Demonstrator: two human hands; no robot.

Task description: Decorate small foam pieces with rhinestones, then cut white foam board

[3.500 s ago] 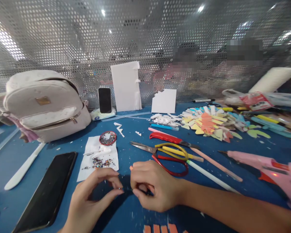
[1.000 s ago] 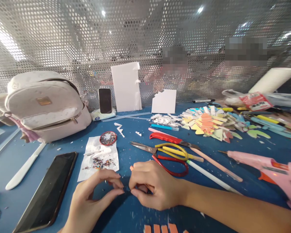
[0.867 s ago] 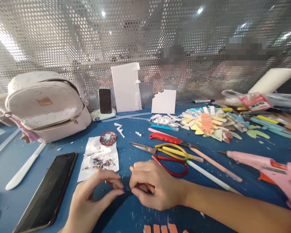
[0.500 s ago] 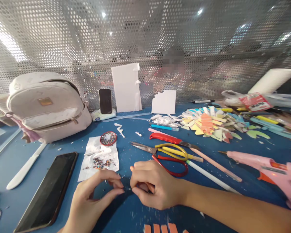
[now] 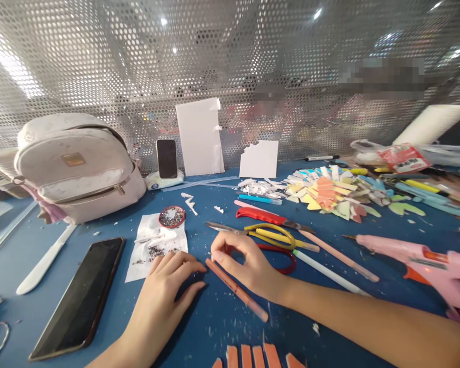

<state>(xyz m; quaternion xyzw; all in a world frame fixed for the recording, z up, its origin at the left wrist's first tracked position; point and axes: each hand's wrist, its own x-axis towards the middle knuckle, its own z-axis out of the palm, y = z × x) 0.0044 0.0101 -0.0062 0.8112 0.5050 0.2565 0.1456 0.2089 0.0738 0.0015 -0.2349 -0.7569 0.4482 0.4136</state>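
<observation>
My left hand (image 5: 172, 286) is over the blue table, fingers stretched out and thumb apart, holding nothing visible. Its knuckles overlap a white sheet (image 5: 138, 266) with small multicoloured beads. My right hand (image 5: 245, 263) is curled, thumb and forefinger brought together in a pinch; whatever lies between them is too small or hidden to name. A brownish-orange marker (image 5: 233, 289) rests on the table diagonally just below the right hand. Scissors with yellow and red handles (image 5: 270, 232) lie right behind that hand, partly covered by it.
A red-rimmed dish (image 5: 172, 216) of beads and a dark phone (image 5: 80, 296) are left. Right are a red-handled knife (image 5: 260, 215), a pink glue gun (image 5: 414, 253) and a pile of coloured pieces (image 5: 325, 191). Orange strips (image 5: 245, 356) sit in front; a backpack (image 5: 76, 168) stands back left.
My left hand has gone from a pinch to spread fingers. My right hand has moved slightly away from me, and the orange marker it held now lies on the table.
</observation>
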